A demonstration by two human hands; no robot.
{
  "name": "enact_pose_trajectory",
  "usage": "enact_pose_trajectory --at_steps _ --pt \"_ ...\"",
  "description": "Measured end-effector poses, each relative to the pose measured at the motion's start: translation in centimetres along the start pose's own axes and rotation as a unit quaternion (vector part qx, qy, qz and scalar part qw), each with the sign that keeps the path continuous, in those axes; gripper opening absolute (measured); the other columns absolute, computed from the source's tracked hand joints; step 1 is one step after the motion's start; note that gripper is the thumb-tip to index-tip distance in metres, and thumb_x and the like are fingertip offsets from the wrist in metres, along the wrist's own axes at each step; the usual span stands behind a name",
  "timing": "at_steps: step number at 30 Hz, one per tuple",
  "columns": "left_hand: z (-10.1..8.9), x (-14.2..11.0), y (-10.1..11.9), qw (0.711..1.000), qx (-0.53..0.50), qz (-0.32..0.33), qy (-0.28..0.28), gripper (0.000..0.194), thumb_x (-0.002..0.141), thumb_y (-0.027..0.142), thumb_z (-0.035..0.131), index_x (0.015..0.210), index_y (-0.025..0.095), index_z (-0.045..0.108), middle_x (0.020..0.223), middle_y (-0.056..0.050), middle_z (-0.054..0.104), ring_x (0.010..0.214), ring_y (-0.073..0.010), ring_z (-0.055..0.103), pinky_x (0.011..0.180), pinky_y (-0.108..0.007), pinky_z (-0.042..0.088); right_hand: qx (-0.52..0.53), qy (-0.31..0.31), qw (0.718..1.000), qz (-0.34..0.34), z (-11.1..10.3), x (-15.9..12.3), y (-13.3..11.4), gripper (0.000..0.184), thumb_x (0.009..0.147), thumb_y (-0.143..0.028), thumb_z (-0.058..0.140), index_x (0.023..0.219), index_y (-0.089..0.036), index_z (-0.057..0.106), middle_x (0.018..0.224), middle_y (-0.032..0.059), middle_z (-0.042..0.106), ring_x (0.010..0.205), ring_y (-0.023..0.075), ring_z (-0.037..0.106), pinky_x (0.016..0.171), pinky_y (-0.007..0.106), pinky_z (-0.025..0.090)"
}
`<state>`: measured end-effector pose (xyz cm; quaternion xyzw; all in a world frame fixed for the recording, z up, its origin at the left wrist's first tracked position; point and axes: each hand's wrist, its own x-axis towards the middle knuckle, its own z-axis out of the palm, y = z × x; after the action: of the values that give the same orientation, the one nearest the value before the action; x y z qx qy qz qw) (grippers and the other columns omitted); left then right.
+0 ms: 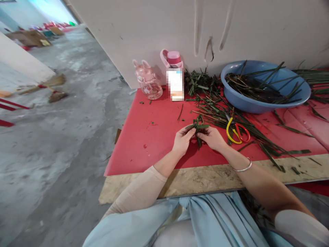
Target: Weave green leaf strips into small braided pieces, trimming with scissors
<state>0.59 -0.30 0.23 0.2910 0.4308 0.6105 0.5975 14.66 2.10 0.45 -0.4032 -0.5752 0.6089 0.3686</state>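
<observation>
One small, dark-green leaf-strip bundle (198,128) is pinched by left hand (183,140) and right hand (214,138); even tension should be kept.

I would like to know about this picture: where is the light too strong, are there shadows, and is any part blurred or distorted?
In the head view, the upper left corner is washed out by bright light; soft shadow lies on the red sheet below the left hand and right hand; outer edges look stretched and blurred; a pixelated patch hides much of the taller pink bottle.
</observation>
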Motion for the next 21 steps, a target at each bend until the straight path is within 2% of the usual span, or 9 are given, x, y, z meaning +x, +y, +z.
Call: enact_pose_trajectory --at_steps 4,7,10,13,15,18,21 --pt "-0.2 0.1 0.0 1.000 0.007 -0.018 -0.003 0.038 0.071 0.050 0.067 0.087 0.016 0.069 0.086 -0.005 0.069 0.072 -0.0124 0.060 0.063 -0.024 0.048 0.009 0.018 0.999 -0.032 -0.1 0.1 -0.1 0.029 0.069 -0.033 0.067 0.092 -0.016 0.064 0.079 0.0020 0.067 0.068 0.0139 0.059 0.059 0.025 0.048" --pt "-0.5 0.4 -0.1 0.999 0.049 -0.006 0.010 0.036 0.073 0.047 0.065 0.092 0.016 0.069 0.085 -0.005 0.070 0.070 -0.0129 0.061 0.062 -0.025 0.049 0.013 0.019 0.999 -0.025 0.0 0.1 -0.2 0.029 0.068 -0.034 0.068 0.090 -0.016 0.063 0.074 0.0002 0.066 0.064 0.0126 0.057 0.055 0.024 0.046" --pt "-0.7 0.4 0.1 0.978 0.179 0.102 0.020 0.031 0.078 0.042 0.061 0.092 0.016 0.072 0.086 -0.006 0.071 0.077 -0.0161 0.064 0.072 -0.029 0.051 0.015 0.023 1.000 0.012 0.0 0.0 -0.1 0.028 0.067 -0.036 0.069 0.085 -0.016 0.061 0.065 -0.0020 0.061 0.052 0.0099 0.051 0.048 0.023 0.043" --pt "-0.9 0.0 0.7 0.920 0.308 0.240 0.027 0.023 0.080 0.035 0.061 0.091 0.019 0.074 0.093 -0.006 0.073 0.087 -0.0185 0.065 0.085 -0.033 0.050 0.011 0.028 0.999 0.035 0.0 0.0 0.2 0.029 0.067 -0.038 0.070 0.082 -0.015 0.059 0.056 -0.0042 0.056 0.045 0.0083 0.047 0.043 0.022 0.041" --pt "-0.9 -0.2 1.0 0.899 0.336 0.278 0.031 0.021 0.081 0.033 0.061 0.092 0.021 0.074 0.093 -0.006 0.073 0.088 -0.0185 0.066 0.087 -0.034 0.050 0.010 0.031 0.999 0.034 0.0 0.1 0.4 0.030 0.067 -0.038 0.070 0.082 -0.015 0.059 0.055 -0.0047 0.056 0.043 0.0080 0.047 0.042 0.021 0.040" --pt "-0.8 -0.3 1.1 0.907 0.320 0.273 0.030 0.020 0.079 0.033 0.064 0.091 0.021 0.075 0.091 -0.006 0.073 0.086 -0.0180 0.066 0.085 -0.033 0.050 0.002 0.038 0.999 0.013 -0.1 0.2 0.8 0.030 0.069 -0.037 0.068 0.087 -0.015 0.060 0.058 -0.0039 0.058 0.045 0.0085 0.048 0.044 0.022 0.042" --pt "-0.6 -0.1 0.7 0.948 0.241 0.208 0.021 0.023 0.075 0.036 0.067 0.089 0.018 0.073 0.086 -0.006 0.073 0.078 -0.0160 0.065 0.077 -0.030 0.050 -0.024 0.052 0.996 -0.070 -0.1 0.3 1.0 0.028 0.073 -0.033 0.066 0.095 -0.016 0.063 0.075 0.0010 0.066 0.063 0.0132 0.060 0.062 0.028 0.051"
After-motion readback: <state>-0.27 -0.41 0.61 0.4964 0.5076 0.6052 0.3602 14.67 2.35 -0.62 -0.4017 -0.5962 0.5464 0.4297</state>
